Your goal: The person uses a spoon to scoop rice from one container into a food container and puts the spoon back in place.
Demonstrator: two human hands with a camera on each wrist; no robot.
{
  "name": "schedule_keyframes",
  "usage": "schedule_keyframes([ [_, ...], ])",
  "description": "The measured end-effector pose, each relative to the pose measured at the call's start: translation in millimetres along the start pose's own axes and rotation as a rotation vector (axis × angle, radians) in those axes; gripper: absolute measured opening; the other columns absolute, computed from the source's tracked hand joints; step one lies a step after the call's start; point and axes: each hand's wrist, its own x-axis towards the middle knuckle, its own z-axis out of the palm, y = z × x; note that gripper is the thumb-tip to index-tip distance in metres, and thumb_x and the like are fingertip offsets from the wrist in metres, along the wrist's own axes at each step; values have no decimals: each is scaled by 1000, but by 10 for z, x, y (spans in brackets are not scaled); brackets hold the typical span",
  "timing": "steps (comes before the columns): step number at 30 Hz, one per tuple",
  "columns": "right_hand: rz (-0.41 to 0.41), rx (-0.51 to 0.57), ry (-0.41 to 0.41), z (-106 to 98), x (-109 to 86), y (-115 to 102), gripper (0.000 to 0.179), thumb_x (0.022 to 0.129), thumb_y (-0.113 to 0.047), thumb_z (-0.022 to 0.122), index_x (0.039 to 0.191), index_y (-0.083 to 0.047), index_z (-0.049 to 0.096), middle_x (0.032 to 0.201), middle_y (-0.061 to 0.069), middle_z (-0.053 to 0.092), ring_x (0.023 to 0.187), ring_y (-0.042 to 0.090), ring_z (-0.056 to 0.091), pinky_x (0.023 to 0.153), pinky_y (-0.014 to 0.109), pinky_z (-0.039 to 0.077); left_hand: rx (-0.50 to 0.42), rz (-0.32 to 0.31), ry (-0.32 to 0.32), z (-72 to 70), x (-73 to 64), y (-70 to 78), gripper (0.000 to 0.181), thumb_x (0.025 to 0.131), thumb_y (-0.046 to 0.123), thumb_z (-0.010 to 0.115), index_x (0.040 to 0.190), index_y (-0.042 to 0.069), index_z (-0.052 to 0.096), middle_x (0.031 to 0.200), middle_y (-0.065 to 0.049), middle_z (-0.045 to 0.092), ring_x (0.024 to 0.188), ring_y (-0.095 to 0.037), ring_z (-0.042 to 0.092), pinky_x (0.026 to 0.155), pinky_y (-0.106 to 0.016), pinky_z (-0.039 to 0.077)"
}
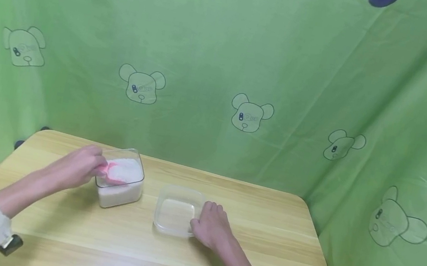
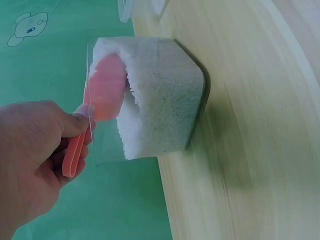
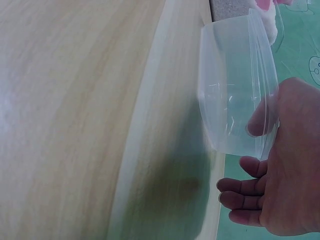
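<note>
My left hand (image 1: 82,166) holds a pink scoop (image 2: 107,87) by its handle. The scoop's blade dips into white grains (image 1: 128,169) inside a clear square container (image 1: 120,196) at the left of the table. These grains fill much of the container, with a hollow by the blade in the left wrist view. To the right, my right hand (image 1: 214,227) grips the near-right rim of a shallow clear plastic box (image 1: 164,227). In the right wrist view its thumb overlaps the wall of the box, while the other fingers curl loosely outside. Nothing shows inside this box.
Both containers stand on a light wooden table (image 1: 275,247), a short gap between them. A green curtain (image 1: 210,48) with printed bear heads hangs close behind the table's back edge and along both sides.
</note>
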Motion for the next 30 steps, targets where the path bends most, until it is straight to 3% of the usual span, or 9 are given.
schedule_keyframes([
  [9,2,6,0,14,-6,-6,30,88,-27,52,102,-1,51,92,10,47,87,26,42,79,39,39,-70,-102,6,17,-53,-6,13,87,-2,74,100,-2,77,87,-7,67,86,-24,63,82,-47,59],
  [19,-5,-10,1,-3,-3,-16,30,89,-28,51,102,-1,51,92,10,46,87,26,41,80,40,39,-74,-163,-5,-7,-76,16,17,90,4,74,105,-4,76,90,-9,67,85,-25,61,79,-47,58],
  [30,2,-14,2,4,-2,-14,31,88,-28,52,102,-1,51,92,10,47,87,26,42,80,40,40,-36,-160,31,-5,-134,-9,16,91,6,75,104,-4,75,86,-7,65,81,-22,58,73,-42,54],
])
